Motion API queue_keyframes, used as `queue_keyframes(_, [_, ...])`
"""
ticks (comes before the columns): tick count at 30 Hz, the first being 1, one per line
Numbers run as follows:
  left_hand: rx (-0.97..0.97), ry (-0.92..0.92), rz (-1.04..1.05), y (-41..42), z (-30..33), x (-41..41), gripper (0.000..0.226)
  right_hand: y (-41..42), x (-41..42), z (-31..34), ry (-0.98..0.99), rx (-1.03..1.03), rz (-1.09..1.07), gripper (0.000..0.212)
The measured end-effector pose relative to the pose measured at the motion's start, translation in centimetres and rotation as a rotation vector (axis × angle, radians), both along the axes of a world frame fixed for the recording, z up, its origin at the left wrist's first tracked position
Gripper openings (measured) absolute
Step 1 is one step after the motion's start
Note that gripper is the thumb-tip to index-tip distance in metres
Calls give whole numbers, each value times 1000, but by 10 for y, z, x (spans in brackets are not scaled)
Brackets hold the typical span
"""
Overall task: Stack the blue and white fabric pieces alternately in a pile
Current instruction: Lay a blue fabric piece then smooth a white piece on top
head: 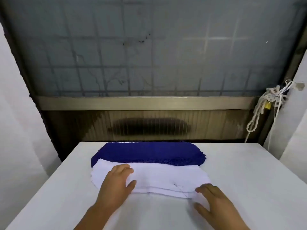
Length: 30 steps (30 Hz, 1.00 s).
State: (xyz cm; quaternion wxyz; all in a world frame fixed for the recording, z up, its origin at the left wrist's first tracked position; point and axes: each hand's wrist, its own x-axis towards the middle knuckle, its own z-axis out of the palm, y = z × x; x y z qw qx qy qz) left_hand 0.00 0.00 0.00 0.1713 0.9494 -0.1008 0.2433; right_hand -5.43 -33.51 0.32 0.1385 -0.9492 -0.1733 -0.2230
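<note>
The white fabric pieces (154, 178) lie in a shallow pile near the middle of the desk (249, 171), and the blue fabric pieces (149, 152) sit just behind that white pile, touching its far edge and partly tucked under it. The left hand (116, 181) rests flat on the left part of the white pile, fingers (127, 169) straight and close together, thumb out toward the pile's near edge. The right hand (211, 199) sits at the pile's near right corner; its fingertips touch the layered edge, loosely spread, and whether they pinch a layer I cannot tell.

This looks like the start of separating one white piece: one hand steadies the pile while the other feels for a single layer. The next move calls for peeling only the top sheet, since thin cloth clings and two may lift together.

The desk is plain white. Behind the blue pieces stands a frosted window (149, 47) with a grille, and right of them knotted rope (265, 105) hangs with a small yellow padlock (267, 105).
</note>
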Motion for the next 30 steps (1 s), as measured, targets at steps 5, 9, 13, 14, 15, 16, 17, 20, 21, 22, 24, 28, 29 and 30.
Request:
queue_keyframes(5, [243, 334, -185, -4, -4, 35, 74, 38, 61, -12, 242, -81, 117, 75])
queue_keyframes(9, [250, 246, -210, 0, -22, 35, 63, 34, 74, -17, 238, -170, 159, 60])
queue_keyframes(13, [204, 142, -253, -16, -30, 33, 52, 23, 81, -27, 233, -115, 168, 54])
queue_keyframes(14, [184, 161, -257, -18, -30, 32, 52, 21, 82, -28, 208, -124, 164, 54])
queue_keyframes(15, [178, 171, -254, -18, -32, 31, 54, 21, 81, -28, 198, -110, 171, 55])
queue_keyframes(16, [188, 186, -250, -15, -35, 31, 56, 20, 81, -27, 191, -121, 166, 55])
queue_keyframes(17, [180, 227, -250, -13, -30, 33, 61, 21, 80, -22, 205, -137, 160, 53])
queue_keyframes(20, [134, 221, -232, -3, -25, 45, 56, 23, 84, 1, 267, -110, 115, 42])
queue_keyframes(21, [128, 142, -206, -2, -20, 51, 43, 23, 91, 5, 271, -84, 115, 41])
queue_keyframes(22, [114, 75, -181, -4, -12, 57, 34, 24, 100, 6, 211, -70, 108, 41])
queue_keyframes(24, [97, 100, -103, -10, 3, 68, 44, 32, 120, 10, 166, -67, 70, 46])
queue_keyframes(28, [185, 232, -29, -9, -3, 93, 55, 45, 152, 11, 302, -103, -17, 56])
queue_keyframes(29, [243, 242, -29, -7, -6, 98, 54, 44, 156, 6, 308, -134, -27, 54])
queue_keyframes(30, [284, 250, -29, -4, -10, 101, 53, 43, 158, 2, 287, -151, -40, 50])
